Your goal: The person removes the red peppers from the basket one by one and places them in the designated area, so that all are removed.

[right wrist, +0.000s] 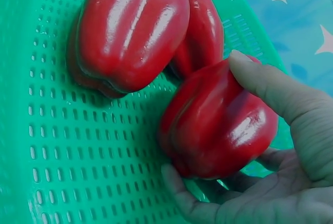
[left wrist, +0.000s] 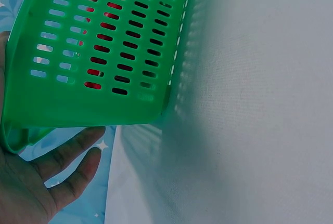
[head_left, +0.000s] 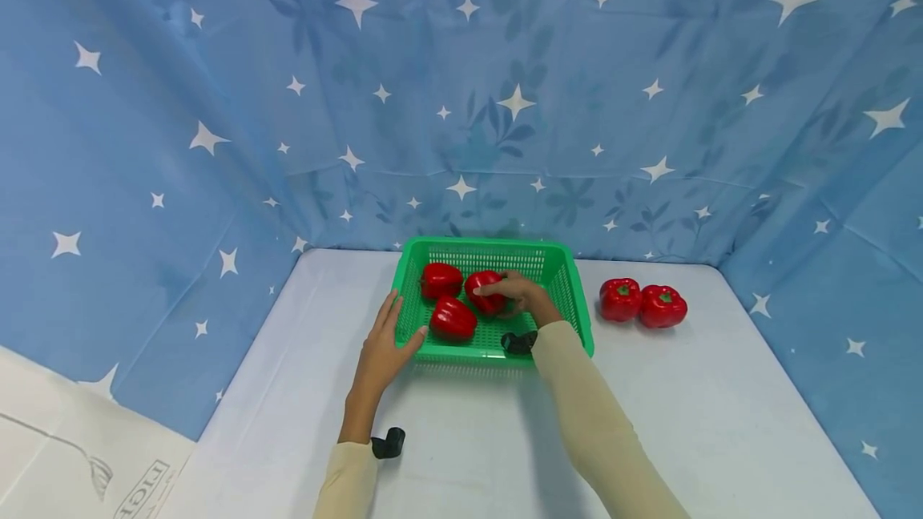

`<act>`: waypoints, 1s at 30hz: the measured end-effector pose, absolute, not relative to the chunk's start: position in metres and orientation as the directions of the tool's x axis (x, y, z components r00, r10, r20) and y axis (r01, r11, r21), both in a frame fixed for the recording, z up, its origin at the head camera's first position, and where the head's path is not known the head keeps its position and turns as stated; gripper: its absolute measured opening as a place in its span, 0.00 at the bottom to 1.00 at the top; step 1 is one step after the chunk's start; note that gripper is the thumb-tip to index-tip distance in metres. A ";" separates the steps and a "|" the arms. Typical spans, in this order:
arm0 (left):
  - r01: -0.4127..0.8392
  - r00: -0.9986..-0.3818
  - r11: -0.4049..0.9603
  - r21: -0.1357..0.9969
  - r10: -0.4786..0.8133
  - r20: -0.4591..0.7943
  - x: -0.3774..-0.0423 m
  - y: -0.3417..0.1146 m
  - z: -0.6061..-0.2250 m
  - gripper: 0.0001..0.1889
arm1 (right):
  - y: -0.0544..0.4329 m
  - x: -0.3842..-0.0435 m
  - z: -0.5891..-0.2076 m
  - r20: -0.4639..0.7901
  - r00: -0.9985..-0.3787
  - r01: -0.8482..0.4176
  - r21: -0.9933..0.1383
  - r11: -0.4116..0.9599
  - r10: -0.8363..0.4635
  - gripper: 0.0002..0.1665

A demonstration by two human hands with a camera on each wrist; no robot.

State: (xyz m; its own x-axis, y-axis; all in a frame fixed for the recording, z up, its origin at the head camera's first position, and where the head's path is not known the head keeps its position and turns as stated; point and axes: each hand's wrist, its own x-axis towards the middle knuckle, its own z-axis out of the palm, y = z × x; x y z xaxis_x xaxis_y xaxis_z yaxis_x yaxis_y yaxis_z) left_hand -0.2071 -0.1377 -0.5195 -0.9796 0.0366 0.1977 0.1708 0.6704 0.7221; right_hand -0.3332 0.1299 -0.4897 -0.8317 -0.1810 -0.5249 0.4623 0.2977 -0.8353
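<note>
White table point(head_left: 461, 439), blue curtain point(head_left: 404, 46) beyond. Our right hand point(head_left: 522, 292) grips a pepper point(head_left: 480, 303) inside the basket point(head_left: 469, 355), right of two other peppers point(head_left: 453, 319); another pair point(head_left: 663, 307) sits outside, right. Left hand point(head_left: 382, 355), fingers apart, is at the near-left rim. Glossy skin could make our grip slip.

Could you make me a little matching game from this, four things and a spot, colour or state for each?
1. Left hand
2. Basket
3. Right hand
4. Backdrop

A. Gripping a red pepper
B. Blue with pale stars
C. At the basket's left side, holding no pepper
D. Green, with slotted walls

Pairs: 1-C, 2-D, 3-A, 4-B
</note>
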 end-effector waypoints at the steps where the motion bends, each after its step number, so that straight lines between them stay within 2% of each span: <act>1: 0.170 -0.980 0.669 0.723 0.037 0.196 -0.207 -0.138 -0.520 0.44 | 0.131 -0.333 -0.490 -0.521 -0.834 0.459 -0.837 0.297 -0.179 0.55; 11: 0.173 -0.978 0.677 0.716 0.035 0.204 -0.207 -0.137 -0.521 0.44 | 0.136 -0.336 -0.486 -0.504 -0.848 0.458 -0.853 0.251 -0.166 0.55; 30: 0.194 -0.972 0.673 0.714 0.034 0.232 -0.209 -0.138 -0.524 0.44 | 0.150 -0.333 -0.467 -0.426 -0.874 0.402 -0.904 0.145 -0.235 0.56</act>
